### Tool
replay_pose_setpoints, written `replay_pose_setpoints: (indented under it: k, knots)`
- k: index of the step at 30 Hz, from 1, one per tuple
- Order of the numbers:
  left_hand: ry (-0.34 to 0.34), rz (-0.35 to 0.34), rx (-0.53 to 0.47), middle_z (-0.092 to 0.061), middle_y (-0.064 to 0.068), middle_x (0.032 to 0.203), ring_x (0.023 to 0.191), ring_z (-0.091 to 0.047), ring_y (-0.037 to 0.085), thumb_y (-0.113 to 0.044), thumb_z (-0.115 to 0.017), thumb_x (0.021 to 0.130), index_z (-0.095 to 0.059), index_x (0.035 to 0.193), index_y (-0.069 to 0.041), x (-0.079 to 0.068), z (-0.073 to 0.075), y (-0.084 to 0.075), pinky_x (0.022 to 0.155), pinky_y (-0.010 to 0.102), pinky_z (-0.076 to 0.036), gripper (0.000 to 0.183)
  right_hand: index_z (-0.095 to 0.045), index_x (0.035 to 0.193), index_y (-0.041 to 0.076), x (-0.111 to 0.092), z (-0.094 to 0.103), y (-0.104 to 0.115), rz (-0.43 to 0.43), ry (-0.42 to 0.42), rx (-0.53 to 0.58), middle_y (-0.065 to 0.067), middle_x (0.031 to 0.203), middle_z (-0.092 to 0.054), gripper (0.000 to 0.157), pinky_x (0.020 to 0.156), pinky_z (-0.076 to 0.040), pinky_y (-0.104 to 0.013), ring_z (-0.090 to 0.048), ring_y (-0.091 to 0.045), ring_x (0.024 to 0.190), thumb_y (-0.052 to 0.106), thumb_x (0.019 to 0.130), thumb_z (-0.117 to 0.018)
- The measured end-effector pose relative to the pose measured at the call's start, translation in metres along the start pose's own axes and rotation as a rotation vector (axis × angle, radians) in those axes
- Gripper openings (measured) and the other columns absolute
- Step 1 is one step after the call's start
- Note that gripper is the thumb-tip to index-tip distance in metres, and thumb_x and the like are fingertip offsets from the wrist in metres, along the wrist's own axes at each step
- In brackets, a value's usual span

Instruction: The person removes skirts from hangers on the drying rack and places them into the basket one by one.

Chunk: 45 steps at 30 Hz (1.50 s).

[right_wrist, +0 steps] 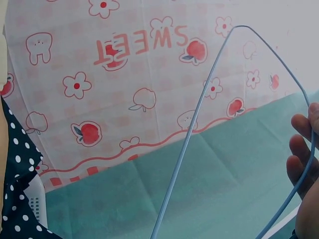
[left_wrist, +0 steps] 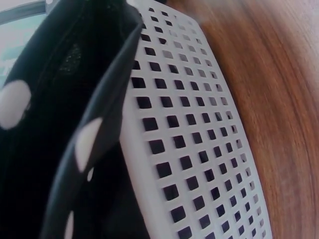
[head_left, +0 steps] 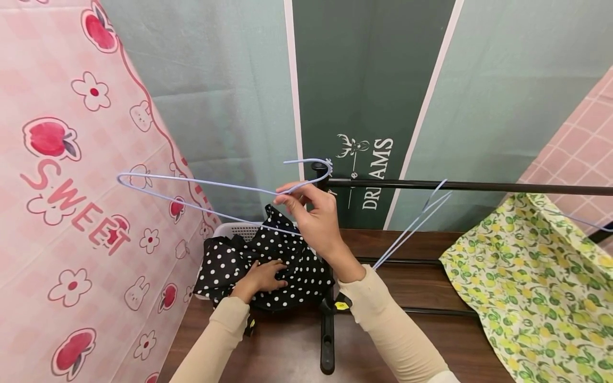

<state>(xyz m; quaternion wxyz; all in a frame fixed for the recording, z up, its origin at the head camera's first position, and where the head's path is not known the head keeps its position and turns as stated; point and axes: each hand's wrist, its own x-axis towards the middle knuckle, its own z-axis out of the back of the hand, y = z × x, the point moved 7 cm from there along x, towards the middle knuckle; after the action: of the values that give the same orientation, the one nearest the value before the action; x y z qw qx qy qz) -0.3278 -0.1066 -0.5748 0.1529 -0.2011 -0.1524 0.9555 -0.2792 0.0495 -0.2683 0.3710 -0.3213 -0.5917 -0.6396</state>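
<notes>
Here we list: right hand (head_left: 316, 221) pinching hanger (head_left: 230, 186); left hand (head_left: 265, 276) unclenched on cloth (head_left: 306, 276); hook (head_left: 299, 160), swung, might snag rail (head_left: 479, 186).

Rack rail (head_left: 479, 186): black bar, solid crossways barrier
Above rail: loads of open air
Left of rail: raised hanger (head_left: 215, 183) juts out, kinda in the way
Under rail: second hanger (head_left: 426, 206) and lemon-print cloth (head_left: 541, 282) block bits, decent gap between
</notes>
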Motion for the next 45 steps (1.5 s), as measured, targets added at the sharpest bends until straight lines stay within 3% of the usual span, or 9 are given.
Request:
replay_pose_setpoints:
  k: [9,17,23,31,35,40,45]
  knots:
    - [0.026,0.035,0.008,-0.051,0.009,0.163,0.151,-0.049,0.035,-0.036,-0.072,0.1,-0.063,0.148,-0.013,0.005,-0.006,0.007,0.127,0.07,-0.021,0.054,-0.075,0.103,-0.001,-0.004,-0.004,-0.003,-0.033,0.035,0.054,-0.014,0.086,-0.077,0.011,0.052,-0.046,-0.024,-0.058,-0.02,0.055,-0.009,0.096,-0.073]
    - [0.008,0.03,0.025,-0.052,0.011,0.162,0.151,-0.048,0.036,-0.035,-0.073,0.099,-0.064,0.146,-0.013,0.005,-0.004,0.003,0.126,0.069,-0.023,0.053,-0.075,0.102,-0.003,-0.007,-0.006,-0.004,-0.039,0.048,0.062,-0.014,0.086,-0.076,0.008,0.05,-0.044,-0.023,-0.053,-0.008,0.055,-0.007,0.096,-0.074]
    - [-0.038,0.004,0.032,-0.056,0.013,0.158,0.148,-0.05,0.038,-0.034,-0.073,0.098,-0.066,0.143,-0.012,0.004,-0.004,0.002,0.124,0.071,-0.027,0.05,-0.073,0.097,-0.001,-0.009,-0.007,-0.004,-0.057,0.071,0.046,-0.016,0.094,-0.078,0.005,0.056,-0.043,-0.023,-0.063,-0.012,0.064,-0.006,0.096,-0.073]
    - [-0.081,-0.008,0.035,-0.058,0.018,0.152,0.143,-0.054,0.04,-0.032,-0.069,0.101,-0.064,0.144,-0.006,0.002,0.001,-0.004,0.12,0.071,-0.034,0.05,-0.071,0.096,-0.001,-0.014,-0.007,-0.008,-0.117,0.133,0.04,-0.018,0.099,-0.078,0.006,0.07,-0.058,-0.025,-0.072,-0.018,0.076,-0.006,0.098,-0.07]
    - [-0.123,-0.05,-0.022,-0.064,0.019,0.142,0.132,-0.061,0.042,-0.029,-0.072,0.1,-0.066,0.139,-0.004,0.005,0.006,-0.01,0.111,0.068,-0.045,0.048,-0.073,0.1,-0.001,-0.018,-0.005,-0.008,-0.135,0.159,0.024,-0.016,0.099,-0.078,0.005,0.072,-0.06,-0.029,-0.072,-0.018,0.077,-0.005,0.099,-0.069]
    - [-0.243,-0.178,-0.016,-0.069,0.015,0.134,0.121,-0.066,0.036,-0.037,-0.07,0.1,-0.07,0.134,-0.008,0.019,0.005,-0.013,0.1,0.059,-0.054,0.045,-0.071,0.095,0.0,-0.022,0.0,-0.008,-0.154,0.174,0.01,-0.016,0.101,-0.078,0.009,0.074,-0.061,-0.028,-0.073,-0.021,0.077,-0.005,0.1,-0.068]
    - [-0.357,-0.267,-0.157,-0.068,0.019,0.133,0.118,-0.068,0.035,-0.023,-0.07,0.1,-0.068,0.134,-0.003,0.01,0.026,-0.041,0.098,0.057,-0.056,0.039,-0.072,0.094,0.002,-0.025,0.008,-0.009,-0.156,0.173,-0.015,-0.015,0.099,-0.079,0.01,0.071,-0.059,-0.025,-0.073,-0.018,0.076,-0.004,0.101,-0.068]
